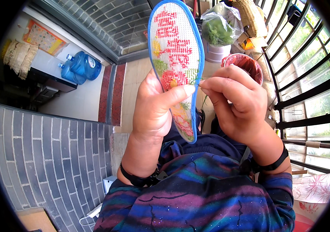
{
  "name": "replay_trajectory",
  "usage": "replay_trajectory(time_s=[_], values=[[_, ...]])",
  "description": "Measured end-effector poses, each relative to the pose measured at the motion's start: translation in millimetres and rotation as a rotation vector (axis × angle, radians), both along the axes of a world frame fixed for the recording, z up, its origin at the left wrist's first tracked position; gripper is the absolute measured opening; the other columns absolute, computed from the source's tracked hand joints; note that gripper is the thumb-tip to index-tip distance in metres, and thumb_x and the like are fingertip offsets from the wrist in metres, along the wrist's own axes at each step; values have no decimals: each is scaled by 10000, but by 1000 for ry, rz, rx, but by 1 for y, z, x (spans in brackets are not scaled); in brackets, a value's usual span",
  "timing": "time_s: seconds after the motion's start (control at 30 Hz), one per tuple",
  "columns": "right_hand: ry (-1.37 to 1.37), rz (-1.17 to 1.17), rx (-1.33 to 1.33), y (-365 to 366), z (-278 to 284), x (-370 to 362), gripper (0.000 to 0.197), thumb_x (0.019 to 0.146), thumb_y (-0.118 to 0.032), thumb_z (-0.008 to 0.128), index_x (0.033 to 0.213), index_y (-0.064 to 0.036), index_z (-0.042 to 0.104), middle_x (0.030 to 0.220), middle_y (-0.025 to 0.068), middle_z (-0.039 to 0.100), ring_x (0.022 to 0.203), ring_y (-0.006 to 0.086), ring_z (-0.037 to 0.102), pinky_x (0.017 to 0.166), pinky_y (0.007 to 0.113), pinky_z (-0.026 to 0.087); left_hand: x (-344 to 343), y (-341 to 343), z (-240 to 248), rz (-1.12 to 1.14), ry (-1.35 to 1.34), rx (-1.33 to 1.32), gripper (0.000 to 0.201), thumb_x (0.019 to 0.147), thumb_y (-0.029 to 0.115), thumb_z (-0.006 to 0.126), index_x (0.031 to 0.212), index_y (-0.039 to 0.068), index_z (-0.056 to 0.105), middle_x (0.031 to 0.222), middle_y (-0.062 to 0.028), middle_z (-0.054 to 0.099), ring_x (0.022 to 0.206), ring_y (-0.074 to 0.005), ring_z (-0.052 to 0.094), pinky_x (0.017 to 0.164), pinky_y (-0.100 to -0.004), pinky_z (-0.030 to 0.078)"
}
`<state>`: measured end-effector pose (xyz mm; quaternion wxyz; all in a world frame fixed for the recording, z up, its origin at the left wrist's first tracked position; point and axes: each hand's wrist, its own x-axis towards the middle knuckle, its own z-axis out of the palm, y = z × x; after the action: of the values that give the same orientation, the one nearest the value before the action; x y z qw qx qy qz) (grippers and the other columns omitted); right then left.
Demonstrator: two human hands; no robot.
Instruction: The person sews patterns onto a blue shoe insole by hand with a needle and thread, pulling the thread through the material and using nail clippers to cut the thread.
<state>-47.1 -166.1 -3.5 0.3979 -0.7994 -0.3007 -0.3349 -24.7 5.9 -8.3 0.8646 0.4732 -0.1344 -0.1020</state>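
Observation:
An embroidered shoe insole [177,42] with a blue edge stands upright in front of me, white mesh worked in red, yellow and green stitches. My left hand [153,102] grips its narrower middle, thumb across the stitched face and fingers behind. At the insole's right edge, close to my left thumb, the fingertips of my right hand [236,96] are pinched together. Green thread [205,101] runs from the edge by this pinch and hangs below it. Whether a needle is also between those fingertips is too small to tell.
Beyond my right hand are a red-lined bin [246,63], a bag of leafy greens [220,29] on a white bucket [216,53] and a woven basket [250,17]. Black window bars [308,92] line the right. Blue water jugs [85,65] stand left, past a grey brick wall [49,150].

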Motion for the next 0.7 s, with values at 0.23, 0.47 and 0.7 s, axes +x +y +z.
replay_trajectory(time_s=[0.23, 0.47, 0.7], values=[[118, 7, 102, -1, -5, 1, 159, 748, 57, 671, 885, -21, 646, 790, 102, 585, 660, 256, 605, 576, 317, 485, -3, -5, 5, 209, -128, 120, 417, 762, -100, 644, 1156, -27, 527, 1042, -92, 664, 901, -137, 655, 820, -279, 516], [162, -27, 147, -2, -8, 4, 120, 763, 68, 663, 848, -7, 624, 769, 92, 571, 643, 217, 592, 571, 301, 479, -6, -9, 10, 328, -264, 251, 408, 747, -119, 660, 1125, -49, 522, 1014, -106, 674, 886, -133, 664, 797, -266, 525], [161, -3, 138, -4, -11, 6, 129, 767, 76, 649, 851, -4, 593, 783, 97, 563, 655, 222, 584, 580, 304, 473, -7, -11, 13, 360, -260, 285, 408, 747, -115, 662, 1124, -45, 524, 1019, -105, 674, 886, -131, 664, 799, -266, 524]])
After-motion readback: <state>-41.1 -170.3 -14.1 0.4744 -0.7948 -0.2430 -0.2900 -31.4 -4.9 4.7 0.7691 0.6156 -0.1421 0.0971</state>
